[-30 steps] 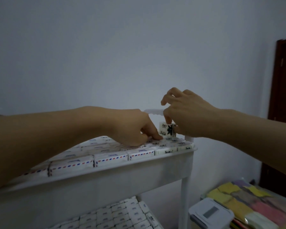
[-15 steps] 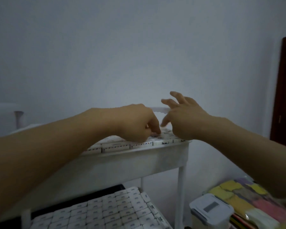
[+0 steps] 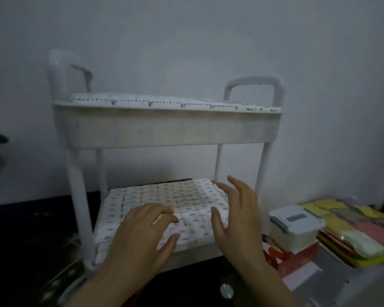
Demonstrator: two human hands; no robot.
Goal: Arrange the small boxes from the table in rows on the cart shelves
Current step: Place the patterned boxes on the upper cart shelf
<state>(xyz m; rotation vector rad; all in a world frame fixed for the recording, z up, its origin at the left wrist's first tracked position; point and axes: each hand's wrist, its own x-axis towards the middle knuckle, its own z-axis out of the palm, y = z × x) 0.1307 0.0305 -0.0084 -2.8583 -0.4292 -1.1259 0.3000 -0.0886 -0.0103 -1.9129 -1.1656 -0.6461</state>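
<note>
The left hand lay palm-down, fingers spread, over small boxes rowed on the lower shelf of the cart. The right hand stood edge-on alongside, fingers straight. Neither grip held anything.

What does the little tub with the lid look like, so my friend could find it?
Find the white cart with two shelves. Just right of its bottom shelf sits a small white tub on a red box. It alone has a clip-on lid with a grey label.
</note>
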